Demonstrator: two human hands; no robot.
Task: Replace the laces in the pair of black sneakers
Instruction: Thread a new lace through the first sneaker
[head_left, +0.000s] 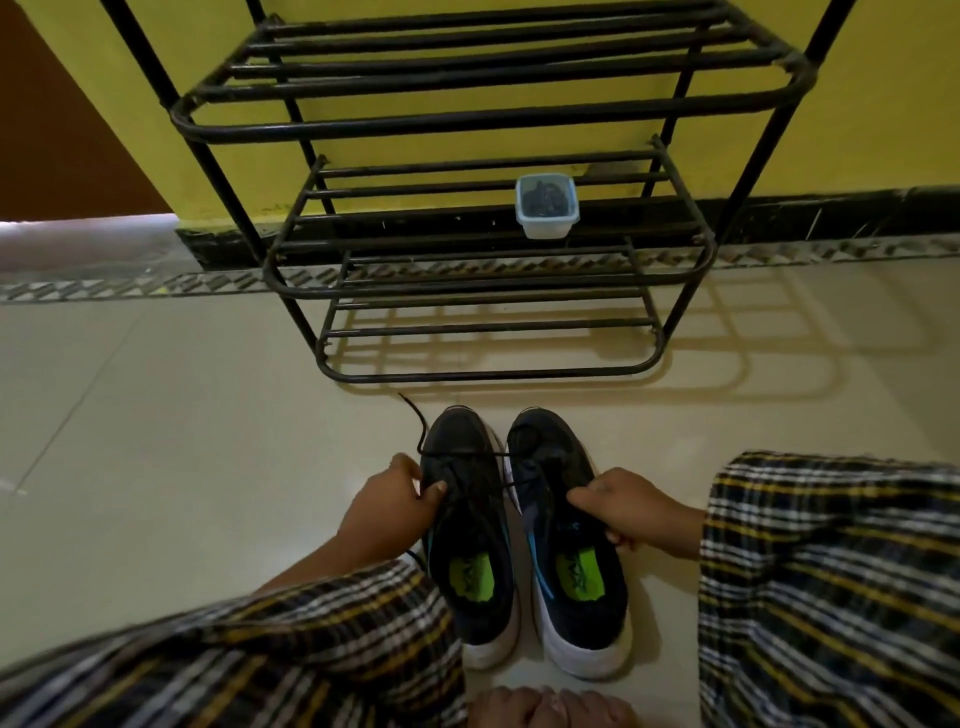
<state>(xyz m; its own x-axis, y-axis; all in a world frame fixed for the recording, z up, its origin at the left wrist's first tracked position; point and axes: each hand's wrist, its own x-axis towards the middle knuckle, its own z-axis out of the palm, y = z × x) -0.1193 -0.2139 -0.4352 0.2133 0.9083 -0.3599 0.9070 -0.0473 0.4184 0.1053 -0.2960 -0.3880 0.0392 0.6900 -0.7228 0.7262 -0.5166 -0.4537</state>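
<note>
Two black sneakers stand side by side low in the centre of the frame, the left sneaker (470, 525) and the right sneaker (566, 535), toes toward one black shoe rack (488, 249) holding one small plastic tub (546, 207). My left hand (389, 506) and my right hand (631, 512) each pinch the black lace (415, 421) over the shoes, fingers curled together.

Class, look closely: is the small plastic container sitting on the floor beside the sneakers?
No. The plastic container rests on a middle shelf of the black metal shoe rack, well behind the sneakers on the floor.
</note>
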